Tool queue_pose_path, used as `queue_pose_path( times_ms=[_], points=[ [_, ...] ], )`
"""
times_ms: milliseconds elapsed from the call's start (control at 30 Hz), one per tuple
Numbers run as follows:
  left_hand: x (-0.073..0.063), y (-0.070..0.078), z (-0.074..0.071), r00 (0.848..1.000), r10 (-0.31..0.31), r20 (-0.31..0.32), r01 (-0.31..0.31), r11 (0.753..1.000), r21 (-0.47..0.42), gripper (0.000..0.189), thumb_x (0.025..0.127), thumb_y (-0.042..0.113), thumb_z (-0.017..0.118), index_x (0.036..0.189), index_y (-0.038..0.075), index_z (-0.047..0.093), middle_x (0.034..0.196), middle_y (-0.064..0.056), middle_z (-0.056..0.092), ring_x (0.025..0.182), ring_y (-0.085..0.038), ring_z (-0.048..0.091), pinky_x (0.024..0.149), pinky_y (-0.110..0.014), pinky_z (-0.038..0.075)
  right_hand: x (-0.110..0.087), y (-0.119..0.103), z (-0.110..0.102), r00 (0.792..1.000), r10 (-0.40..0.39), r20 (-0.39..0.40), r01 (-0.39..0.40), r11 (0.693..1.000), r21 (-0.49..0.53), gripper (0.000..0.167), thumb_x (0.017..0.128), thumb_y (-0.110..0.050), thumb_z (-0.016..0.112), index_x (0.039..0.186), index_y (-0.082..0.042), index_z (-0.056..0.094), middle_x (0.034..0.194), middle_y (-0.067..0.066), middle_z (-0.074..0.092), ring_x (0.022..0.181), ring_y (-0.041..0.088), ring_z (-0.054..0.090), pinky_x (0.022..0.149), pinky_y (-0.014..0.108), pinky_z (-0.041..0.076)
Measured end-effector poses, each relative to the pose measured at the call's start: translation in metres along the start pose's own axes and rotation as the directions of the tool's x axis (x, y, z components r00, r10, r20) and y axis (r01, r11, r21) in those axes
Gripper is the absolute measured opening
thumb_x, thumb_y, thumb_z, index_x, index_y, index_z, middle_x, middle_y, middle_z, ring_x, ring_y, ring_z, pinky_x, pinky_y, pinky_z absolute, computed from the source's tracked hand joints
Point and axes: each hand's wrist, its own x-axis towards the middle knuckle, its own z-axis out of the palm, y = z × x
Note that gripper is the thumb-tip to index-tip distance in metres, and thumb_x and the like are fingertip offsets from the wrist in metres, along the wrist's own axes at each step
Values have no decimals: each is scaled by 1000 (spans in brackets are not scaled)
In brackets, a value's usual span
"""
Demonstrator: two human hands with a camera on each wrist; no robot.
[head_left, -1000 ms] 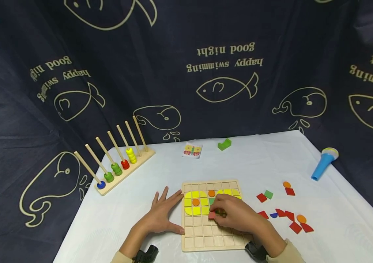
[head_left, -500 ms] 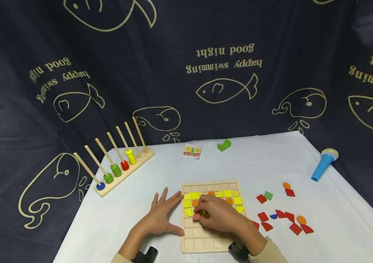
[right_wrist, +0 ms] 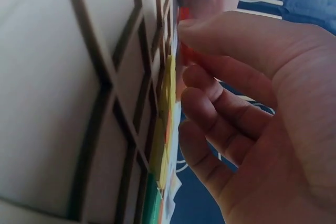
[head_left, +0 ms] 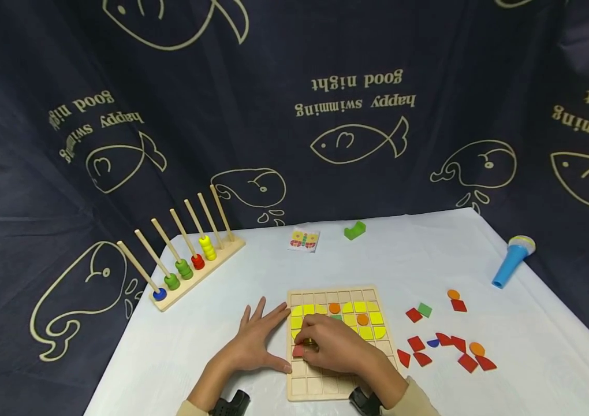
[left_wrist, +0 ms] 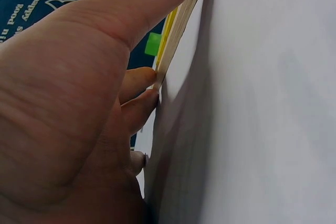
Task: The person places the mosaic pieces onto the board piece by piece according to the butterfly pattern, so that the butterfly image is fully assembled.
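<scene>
A wooden grid board [head_left: 325, 390] lies on the table before me. Its upper rows hold yellow tiles [head_left: 376, 318], orange discs [head_left: 362, 319] and a green square [head_left: 336, 317]. My right hand [head_left: 333, 346] pinches a red tile [head_left: 298, 351] between thumb and fingers over the board's left column, just below the yellow ones; whether the tile sits in its cell I cannot tell. In the right wrist view the fingers partly hide the red tile [right_wrist: 185, 14]. My left hand [head_left: 253, 346] is spread, with thumb and forefinger touching the board's left edge.
Loose red tiles [head_left: 468, 363], an orange disc [head_left: 477, 349], a blue half-round [head_left: 432, 343] and a green square tile [head_left: 424, 310] lie right of the board. Around them stand a bead rack [head_left: 196, 280], a butterfly card [head_left: 303, 240], a green block [head_left: 354, 230] and a blue toy microphone [head_left: 513, 260].
My right hand has moved left across the board, carrying the red tile from the middle to the left column. Tiles it covered on the right now show. My left hand stays put.
</scene>
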Motion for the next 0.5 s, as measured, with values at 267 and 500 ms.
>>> queue_pose_path(
  times_ms=[267, 500],
  points=[
    [0, 0, -1, 1000, -22, 11, 22, 1000, 2, 117, 54, 78, 73, 151, 23, 35, 156, 6, 27, 144, -38, -1, 108, -63, -7, 0, -1, 4, 1000, -13, -12, 13, 1000, -5, 12, 84, -21, 73, 96, -22, 76, 90, -13, 56, 76, 1, 47, 67, 17, 44],
    [0, 0, -2, 1000, -18, 20, 18, 1000, 4, 117, 55, 78, 72, 151, 23, 34, 156, 6, 25, 144, -38, -2, 108, -63, -7, 1, -1, 7, 1000, -7, -8, 6, 1000, -28, 8, 86, -28, 73, 91, -22, 76, 86, -14, 53, 73, 0, 45, 64, 16, 42]
  ],
)
